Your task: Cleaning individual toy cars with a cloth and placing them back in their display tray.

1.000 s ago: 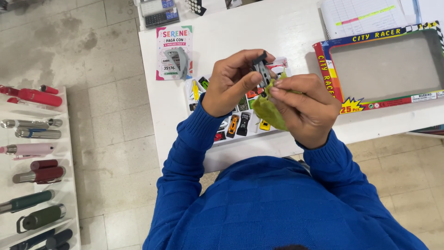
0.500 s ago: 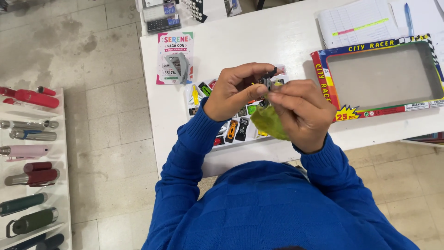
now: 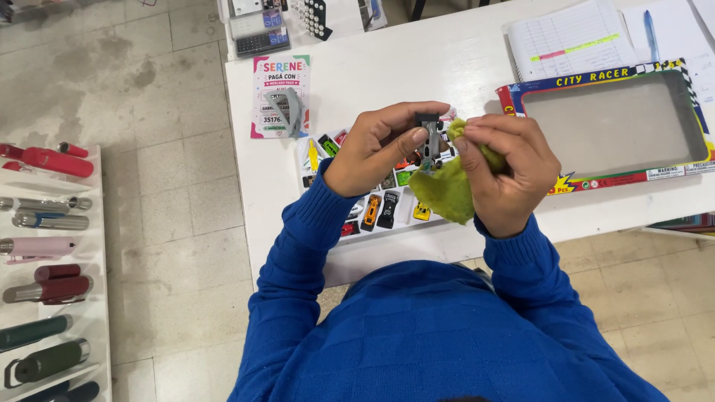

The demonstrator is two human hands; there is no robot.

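My left hand [image 3: 376,149] pinches a small grey toy car [image 3: 430,141] between thumb and fingers, held above the table. My right hand [image 3: 510,175] grips a green cloth [image 3: 447,192] and presses a fold of it against the car's side. Under both hands lies a clear tray of several small toy cars [image 3: 380,210] in orange, black, yellow and red, partly hidden by my hands and blue sleeves.
The white table [image 3: 357,82] carries a colourful window-lid box [image 3: 611,126] at the right, a lined notebook [image 3: 570,41] with a pen [image 3: 650,30], a pink card with a grey tool [image 3: 279,100], and a calculator [image 3: 257,33]. A white shelf of bottles [image 3: 45,260] stands at the left on the tiled floor.
Both hands shifted slightly on the car; the cloth now covers the car's right side while the left fingers hold it more upright.
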